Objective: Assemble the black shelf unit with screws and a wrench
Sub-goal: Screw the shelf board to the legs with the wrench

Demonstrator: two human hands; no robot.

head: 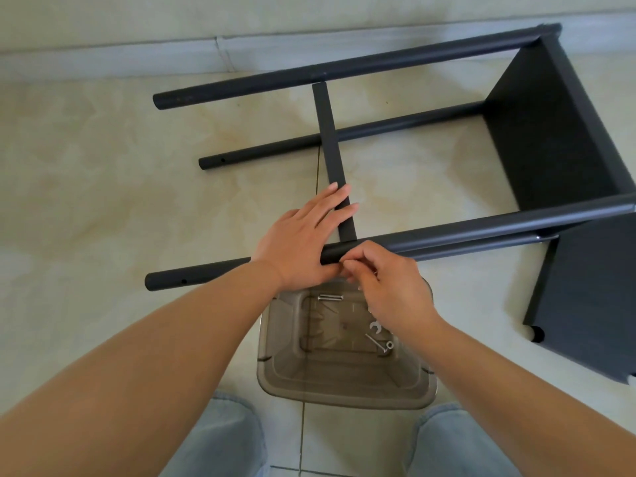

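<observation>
The black shelf unit [537,132] lies on its side on the floor, legs pointing left. A short black crossbar [328,132] runs between the far leg [344,68] and the near leg [481,228]. My left hand [303,239] lies over the crossbar's near end with straight fingers, its palm against the near leg. My right hand [382,280] has curled fingers pinched together at the near leg's underside; what they hold is hidden. A small wrench [375,327] and screws [378,344] lie in the clear tub [344,390].
A loose black panel [592,304] leans at the right by the shelf. The tub stands on the tiled floor between my knees [223,438]. A pale baseboard [137,60] runs along the wall behind.
</observation>
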